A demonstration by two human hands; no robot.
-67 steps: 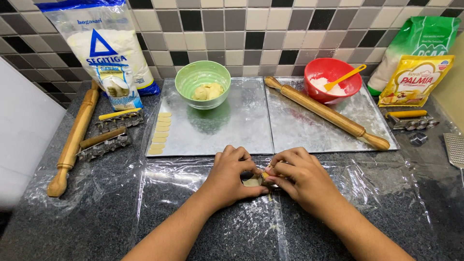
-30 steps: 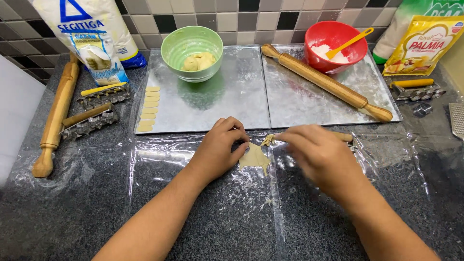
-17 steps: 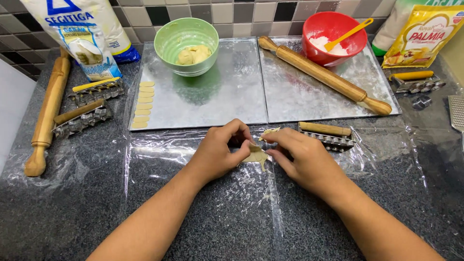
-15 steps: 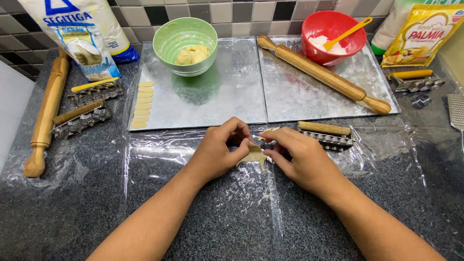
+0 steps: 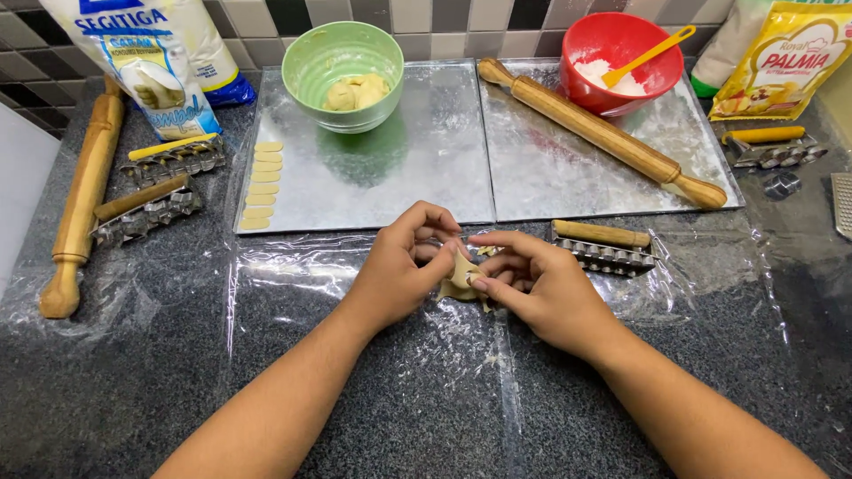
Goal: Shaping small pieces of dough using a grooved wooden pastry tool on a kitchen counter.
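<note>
Both hands are back together over the plastic sheet (image 5: 373,355) on the bench. A second ago the right hand (image 5: 541,288) was out by the metal crimper (image 5: 608,253); that tool now lies free beside it. Left hand (image 5: 399,270) and right pinch the small dough piece (image 5: 461,275) between fingertips, folding it, I think; it's partly hidden.

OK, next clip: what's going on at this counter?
A person works a small piece of pale dough between both hands, left hand and right hand, over clear plastic sheet on a dark counter. A toothed metal cutter with a wooden handle lies beside the right hand. Behind, two metal trays: one holds a green bowl of dough and a column of cut pieces.
</note>
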